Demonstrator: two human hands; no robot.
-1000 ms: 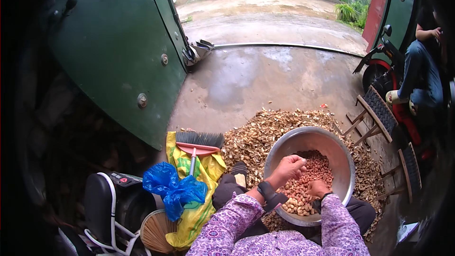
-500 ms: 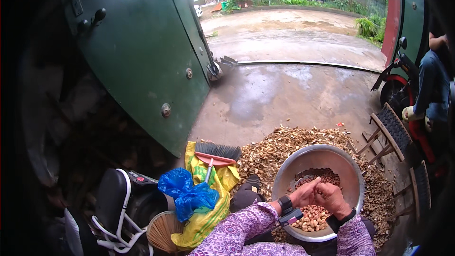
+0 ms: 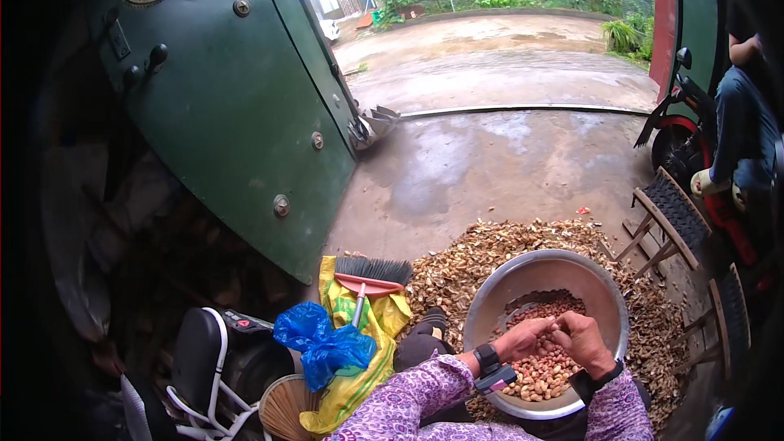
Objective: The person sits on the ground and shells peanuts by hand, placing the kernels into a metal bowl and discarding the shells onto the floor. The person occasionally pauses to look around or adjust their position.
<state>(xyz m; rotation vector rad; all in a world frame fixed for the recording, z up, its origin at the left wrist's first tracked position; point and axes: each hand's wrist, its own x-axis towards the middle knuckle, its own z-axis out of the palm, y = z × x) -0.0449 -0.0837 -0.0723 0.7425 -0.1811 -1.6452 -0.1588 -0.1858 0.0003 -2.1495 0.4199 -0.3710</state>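
Note:
A wide metal bowl (image 3: 609, 302) stands in front of me. Reddish shelled peanut kernels (image 3: 563, 302) lie in its far part, and paler peanuts still in the shell (image 3: 535, 388) are heaped at its near side. Over the middle of the bowl, my left hand (image 3: 523, 340) and my right hand (image 3: 584, 341) meet at the fingertips. Both are closed in a pinch; whatever sits between the fingers is too small and covered to make out. Each wrist has a dark band, the left one also a small device.
Broken peanut shells (image 3: 469, 257) are heaped around the bowl. To the left lie a yellow sack (image 3: 380, 371), a blue plastic bag (image 3: 327, 343) and a broom (image 3: 374, 269). Two low stools (image 3: 674, 208) stand at right, near a seated person (image 3: 739, 126). A green door (image 3: 237, 98) stands at left.
My fingers have shifted: the right hand has turned and lifted slightly, and the hands now touch only at the tips. The whole view has tilted a little.

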